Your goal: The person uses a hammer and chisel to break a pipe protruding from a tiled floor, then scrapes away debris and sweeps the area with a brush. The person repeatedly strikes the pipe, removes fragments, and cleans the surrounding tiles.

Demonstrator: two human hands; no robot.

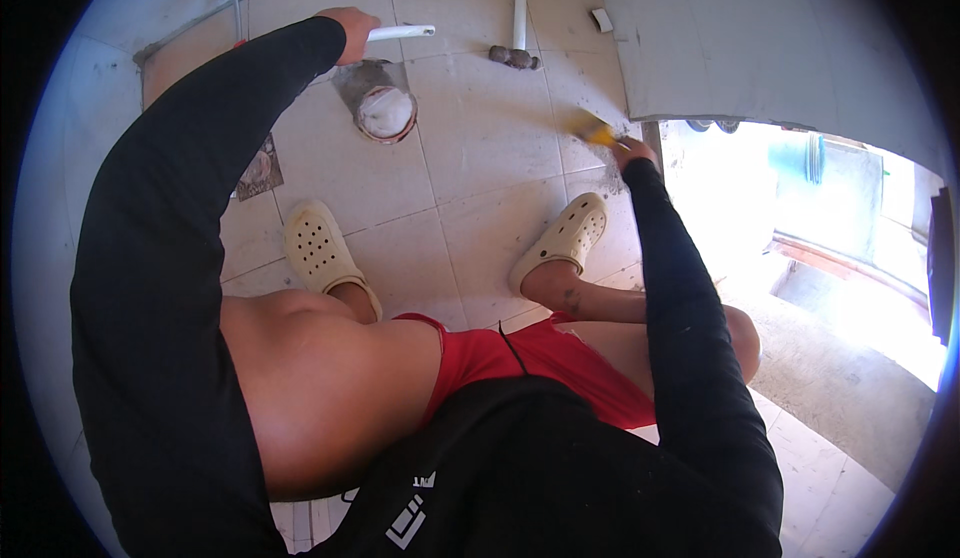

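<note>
In the upper left of the frame, the left hand (346, 35) is gripping a white stick-like handle (406, 32), its fingers closing around one end while the free end is pointing right. What the other end carries, if anything, is hiding behind the hand. Right of centre, the right hand (634, 151) is gripping a yellow-handled brush (598, 133), which is pointing toward the upper left above the tiled floor (485, 143); its bristle end is blurring, so whether it is touching the tiles I cannot tell.

Below the white handle, a round floor hole (391, 141) is showing white material (387, 111) inside, with a dark grey patch (352, 79) bordering its upper left. At the top centre, a hammer-like tool (515, 57) is lying with its dark head toward the viewer and its pale shaft running to the upper edge. A small white scrap (601, 20) is lying to its right, near a large grey panel (770, 43) that is filling the upper right. Two cream clogs (312, 246) are standing on the tiles, one left of centre and one right, well apart.
</note>
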